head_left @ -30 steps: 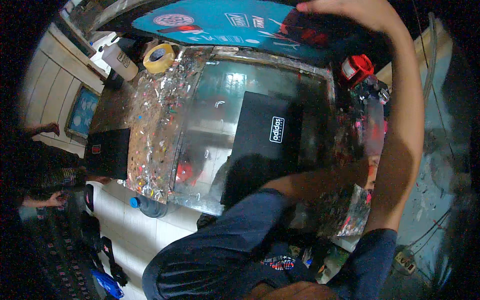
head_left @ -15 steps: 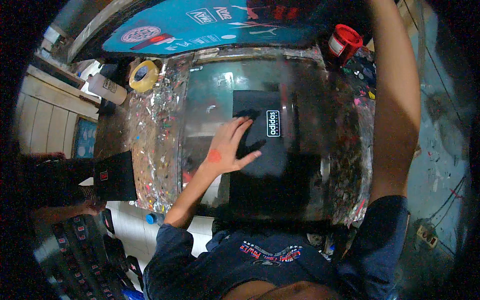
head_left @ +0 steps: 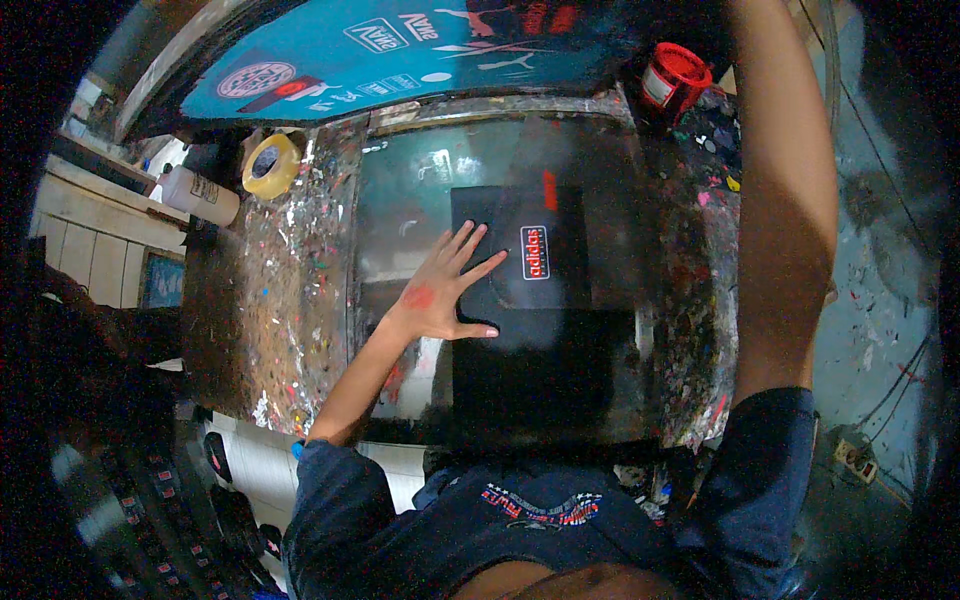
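Observation:
My left hand lies with spread fingers on the left edge of a black flat piece, perhaps cloth. A small white-bordered label print with red lettering sits on that piece, just right of my fingertips. The wrist carries a red smear. My right arm reaches up along the right side, and its hand is beyond the top edge. A blue-green printing screen in a frame stands raised over the far side of the table, with white and red designs on it.
The paint-spattered worktable holds a roll of clear tape and a pale plastic bottle at the left. A red tub stands at the far right. Dark pieces with small red prints are at the lower left; a power socket is at the right.
My left hand has shifted slightly left and spread its fingers wider. The print's lettering, white before, now looks red, and a red mark shows above it. A person's hand and dark panel left view at left.

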A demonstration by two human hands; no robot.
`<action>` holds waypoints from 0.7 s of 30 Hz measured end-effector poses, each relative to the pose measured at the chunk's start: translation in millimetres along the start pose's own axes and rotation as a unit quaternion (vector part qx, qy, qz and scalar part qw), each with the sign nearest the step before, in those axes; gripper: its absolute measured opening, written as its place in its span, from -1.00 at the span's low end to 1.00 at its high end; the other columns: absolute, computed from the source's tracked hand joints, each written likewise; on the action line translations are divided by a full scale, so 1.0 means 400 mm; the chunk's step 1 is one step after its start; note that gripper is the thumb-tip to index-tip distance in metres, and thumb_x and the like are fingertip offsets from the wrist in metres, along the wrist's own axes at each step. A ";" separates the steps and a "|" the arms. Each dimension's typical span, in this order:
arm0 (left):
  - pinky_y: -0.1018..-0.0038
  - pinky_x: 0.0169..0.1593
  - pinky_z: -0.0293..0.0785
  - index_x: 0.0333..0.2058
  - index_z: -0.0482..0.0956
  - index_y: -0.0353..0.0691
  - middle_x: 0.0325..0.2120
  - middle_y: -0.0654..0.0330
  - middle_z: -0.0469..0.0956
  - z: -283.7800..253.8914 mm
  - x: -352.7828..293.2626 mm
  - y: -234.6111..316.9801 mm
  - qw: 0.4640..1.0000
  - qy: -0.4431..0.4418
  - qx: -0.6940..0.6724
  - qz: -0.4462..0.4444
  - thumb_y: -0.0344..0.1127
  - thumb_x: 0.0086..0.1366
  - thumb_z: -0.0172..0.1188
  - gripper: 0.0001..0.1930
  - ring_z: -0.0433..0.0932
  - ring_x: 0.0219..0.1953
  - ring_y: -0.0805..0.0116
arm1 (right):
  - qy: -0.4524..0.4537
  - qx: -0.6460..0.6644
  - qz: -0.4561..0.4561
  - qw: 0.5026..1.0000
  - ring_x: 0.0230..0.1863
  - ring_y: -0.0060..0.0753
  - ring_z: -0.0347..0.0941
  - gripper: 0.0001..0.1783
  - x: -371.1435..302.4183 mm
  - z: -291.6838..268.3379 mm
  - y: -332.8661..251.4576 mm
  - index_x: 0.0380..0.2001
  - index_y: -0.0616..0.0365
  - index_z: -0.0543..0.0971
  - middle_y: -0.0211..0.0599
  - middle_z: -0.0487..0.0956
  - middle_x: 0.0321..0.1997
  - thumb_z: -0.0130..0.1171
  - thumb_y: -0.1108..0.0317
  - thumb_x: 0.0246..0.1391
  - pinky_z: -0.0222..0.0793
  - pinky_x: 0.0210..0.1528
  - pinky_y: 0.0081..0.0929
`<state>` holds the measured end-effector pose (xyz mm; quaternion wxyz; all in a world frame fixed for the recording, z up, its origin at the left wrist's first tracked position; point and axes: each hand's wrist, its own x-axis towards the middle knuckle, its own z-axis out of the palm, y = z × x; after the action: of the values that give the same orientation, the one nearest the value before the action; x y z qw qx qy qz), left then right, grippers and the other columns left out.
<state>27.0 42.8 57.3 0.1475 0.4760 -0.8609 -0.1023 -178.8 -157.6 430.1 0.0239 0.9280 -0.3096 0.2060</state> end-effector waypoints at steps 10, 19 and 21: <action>-0.16 0.54 -0.15 0.47 0.22 0.10 0.53 -0.07 -0.04 0.003 -0.004 -0.001 1.000 0.002 -0.006 -0.007 0.41 -0.10 0.46 0.17 -0.08 0.56 -0.15 | 0.012 0.020 0.004 1.000 -0.20 -0.14 0.66 -0.14 -0.002 0.005 0.001 -0.23 0.37 0.71 0.00 0.73 -0.21 0.59 -0.29 -0.33 0.52 -0.08 -0.33; -0.19 0.52 -0.10 0.45 0.26 0.07 0.52 -0.10 -0.01 0.000 -0.001 -0.001 1.000 0.008 -0.009 -0.003 0.41 -0.05 0.45 0.13 -0.05 0.55 -0.18 | 0.017 0.000 0.006 1.000 -0.15 -0.11 0.66 -0.09 0.004 0.004 0.001 -0.16 0.39 0.70 0.04 0.72 -0.15 0.59 -0.28 -0.33 0.52 -0.05 -0.35; -0.20 0.51 -0.07 0.44 0.28 0.06 0.51 -0.11 0.00 -0.001 -0.003 0.000 1.000 0.010 -0.009 -0.002 0.40 -0.04 0.45 0.11 -0.04 0.54 -0.19 | 0.016 0.001 -0.001 1.000 -0.15 -0.11 0.66 -0.09 0.007 0.004 0.000 -0.15 0.40 0.70 0.04 0.72 -0.15 0.59 -0.28 -0.33 0.53 -0.04 -0.35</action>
<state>27.8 44.0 57.6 0.1604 0.4776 -0.8573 -0.1060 -176.2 -159.6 429.6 0.0281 0.9248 -0.3080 0.2216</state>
